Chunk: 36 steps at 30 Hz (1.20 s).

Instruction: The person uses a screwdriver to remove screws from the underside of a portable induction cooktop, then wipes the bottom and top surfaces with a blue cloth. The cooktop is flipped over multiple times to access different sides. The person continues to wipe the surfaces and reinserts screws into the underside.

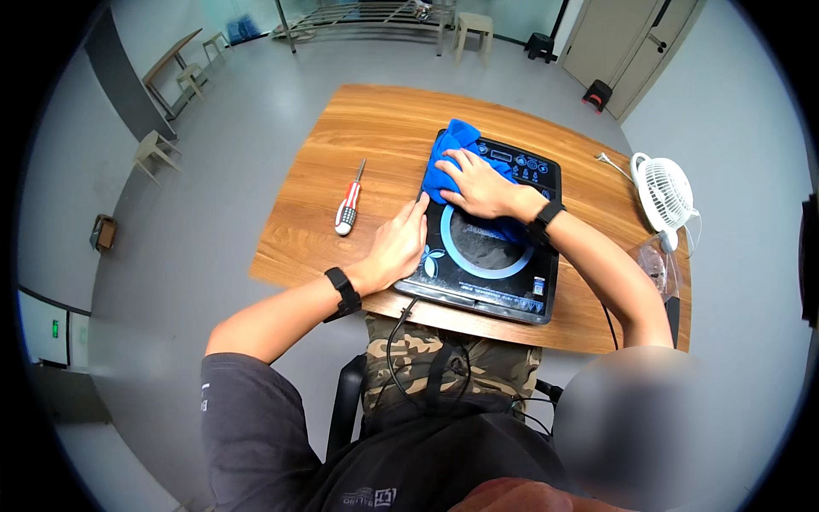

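Note:
A black portable induction cooktop [434,288] lies on the wooden table in front of me, its control panel at the far end. My right hand [475,182] presses a bunched blue cloth [461,136] onto the far left part of its top, with the fingers spread over the fabric. More of the cloth trails beneath my right wrist across the blue ring. My left hand [402,238] holds the cooktop's left edge, fingers pointing away from me. Left of it lies a screwdriver [350,203] with a red, white and black handle, its shaft pointing away.
At the right of the wooden table [301,211] stand a white fan [665,192] and a clear plastic container [659,265]. A black cord [391,349] hangs from the near edge over my lap. Stools [473,29] and a metal rack stand farther off.

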Tool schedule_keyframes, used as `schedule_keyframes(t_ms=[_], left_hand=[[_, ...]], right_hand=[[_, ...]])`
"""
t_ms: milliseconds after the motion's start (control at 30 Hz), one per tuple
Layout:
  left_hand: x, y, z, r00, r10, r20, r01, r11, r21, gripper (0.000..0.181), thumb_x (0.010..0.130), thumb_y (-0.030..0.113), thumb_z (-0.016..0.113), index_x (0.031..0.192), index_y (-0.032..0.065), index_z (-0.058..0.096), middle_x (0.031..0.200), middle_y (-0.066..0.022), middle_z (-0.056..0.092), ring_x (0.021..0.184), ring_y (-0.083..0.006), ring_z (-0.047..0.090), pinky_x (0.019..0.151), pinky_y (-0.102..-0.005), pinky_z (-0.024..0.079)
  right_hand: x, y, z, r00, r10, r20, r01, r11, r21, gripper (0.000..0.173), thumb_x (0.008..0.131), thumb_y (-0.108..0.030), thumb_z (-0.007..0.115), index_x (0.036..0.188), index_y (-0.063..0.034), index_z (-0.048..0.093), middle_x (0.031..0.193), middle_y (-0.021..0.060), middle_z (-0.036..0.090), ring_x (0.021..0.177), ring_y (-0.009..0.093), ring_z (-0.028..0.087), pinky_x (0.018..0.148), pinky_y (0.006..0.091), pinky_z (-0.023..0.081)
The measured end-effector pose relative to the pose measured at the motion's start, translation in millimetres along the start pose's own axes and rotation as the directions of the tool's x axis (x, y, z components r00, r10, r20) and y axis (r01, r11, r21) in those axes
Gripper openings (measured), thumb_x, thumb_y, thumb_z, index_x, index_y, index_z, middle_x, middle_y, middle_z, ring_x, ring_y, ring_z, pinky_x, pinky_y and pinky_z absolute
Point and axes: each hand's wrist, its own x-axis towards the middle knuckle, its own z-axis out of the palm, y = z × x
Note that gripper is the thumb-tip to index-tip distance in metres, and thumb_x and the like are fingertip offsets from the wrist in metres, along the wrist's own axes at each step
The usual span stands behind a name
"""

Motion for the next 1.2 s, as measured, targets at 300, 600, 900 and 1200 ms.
schedule_keyframes(t_ms=[300, 600, 900, 1200], left_hand=[[1.8, 9.2, 0.1, 0.969, -0.242, 0.057, 0.247, 0.964, -0.098, 0.045, 0.107, 0.020, 0.043, 0.148, 0.0011, 0.039, 0.093, -0.0342, 0.069, 0.090, -0.0565, 0.064, 0.080, -0.0624, 0.050], [1.5, -5.1, 13.1, 0.985, -0.172, 0.016, 0.170, 0.942, -0.289, 0.036, 0.109, 0.016, 0.039, 0.140, 0.0006, 0.048, 0.104, -0.0372, 0.067, 0.100, -0.0556, 0.063, 0.083, -0.0598, 0.050], [-0.4, -4.2, 2.4, 0.978, -0.209, 0.031, 0.211, 0.967, -0.141, 0.036, 0.108, 0.016, 0.042, 0.139, -0.0010, 0.049, 0.103, -0.0378, 0.066, 0.097, -0.0559, 0.063, 0.082, -0.0592, 0.050], [3.7, 4.4, -4.4, 0.966, -0.249, 0.063, 0.257, 0.945, -0.201, 0.039, 0.108, 0.022, 0.041, 0.139, 0.0017, 0.054, 0.112, -0.0361, 0.066, 0.108, -0.0541, 0.061, 0.091, -0.0583, 0.048]], right_hand=[[-92.7, -113.5, -42.4, 0.981, -0.064, 0.181, 0.042, 0.991, 0.125, 0.057, 0.098, -0.036, 0.066, 0.143, -0.0068, 0.047, 0.152, 0.0256, 0.040, 0.145, 0.052, 0.034, 0.117, 0.0655, 0.032], [-83.1, -108.5, -33.0, 0.986, -0.100, 0.130, 0.083, 0.988, 0.131, 0.056, 0.095, -0.032, 0.070, 0.140, -0.0067, 0.048, 0.151, 0.0225, 0.040, 0.145, 0.050, 0.034, 0.119, 0.0610, 0.033], [14.3, -12.0, 2.0, 0.998, -0.047, -0.036, 0.051, 0.993, 0.104, 0.054, 0.099, -0.035, 0.064, 0.139, -0.0003, 0.050, 0.139, 0.0233, 0.051, 0.133, 0.044, 0.048, 0.112, 0.0492, 0.042], [44.9, 23.9, 17.8, 0.995, 0.095, -0.017, -0.094, 0.995, 0.035, 0.059, 0.102, -0.042, 0.058, 0.144, -0.0019, 0.048, 0.148, 0.0247, 0.047, 0.140, 0.045, 0.041, 0.118, 0.0516, 0.035]])
